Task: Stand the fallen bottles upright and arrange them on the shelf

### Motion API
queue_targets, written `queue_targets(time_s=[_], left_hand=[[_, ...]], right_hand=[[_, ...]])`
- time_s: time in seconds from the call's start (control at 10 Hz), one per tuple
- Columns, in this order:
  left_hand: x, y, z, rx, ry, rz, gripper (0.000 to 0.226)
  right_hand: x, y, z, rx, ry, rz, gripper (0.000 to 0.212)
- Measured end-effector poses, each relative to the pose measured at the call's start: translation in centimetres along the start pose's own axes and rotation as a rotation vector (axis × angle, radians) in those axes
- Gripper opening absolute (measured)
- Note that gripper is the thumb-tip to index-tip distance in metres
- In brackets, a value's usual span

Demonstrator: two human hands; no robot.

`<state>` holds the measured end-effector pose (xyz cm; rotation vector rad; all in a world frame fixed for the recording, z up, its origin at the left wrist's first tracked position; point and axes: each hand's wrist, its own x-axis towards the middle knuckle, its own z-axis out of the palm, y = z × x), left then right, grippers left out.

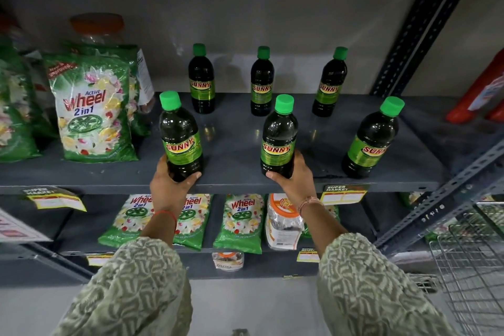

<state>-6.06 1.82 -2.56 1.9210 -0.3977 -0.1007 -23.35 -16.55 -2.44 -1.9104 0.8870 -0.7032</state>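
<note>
Several dark bottles with green caps and SUNNY labels stand upright on the grey shelf, in a back row and a front row. My left hand grips the base of the front left bottle. My right hand grips the base of the front middle bottle. The front right bottle stands alone near the shelf edge. Behind stand the back left bottle, back middle bottle and back right bottle. No bottle lies on its side.
Green Wheel detergent bags and a jar stand at the shelf's left. Red containers sit at the far right past a metal upright. More detergent bags fill the lower shelf. A wire basket is at lower right.
</note>
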Motion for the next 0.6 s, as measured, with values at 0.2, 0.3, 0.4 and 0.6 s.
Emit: queue_targets(time_s=[0.2, 0.3, 0.4, 0.6], left_hand=[[-0.1, 0.02, 0.04, -0.012, 0.0, 0.012, 0.072], [0.03, -0.01, 0.02, -0.003, -0.003, 0.023, 0.072], [-0.29, 0.25, 0.0, 0.001, -0.008, 0.019, 0.073], [-0.56, 0.66, -0.27, -0.017, -0.036, 0.016, 0.083]], right_hand=[[0.01, 0.02, 0.03, 0.002, -0.024, 0.004, 0.069], [-0.01, -0.04, 0.12, -0.026, -0.05, -0.011, 0.071], [-0.34, -0.24, 0.44, -0.047, -0.051, -0.007, 0.073], [-0.44, -0.57, 0.27, -0.019, -0.068, -0.001, 0.079]])
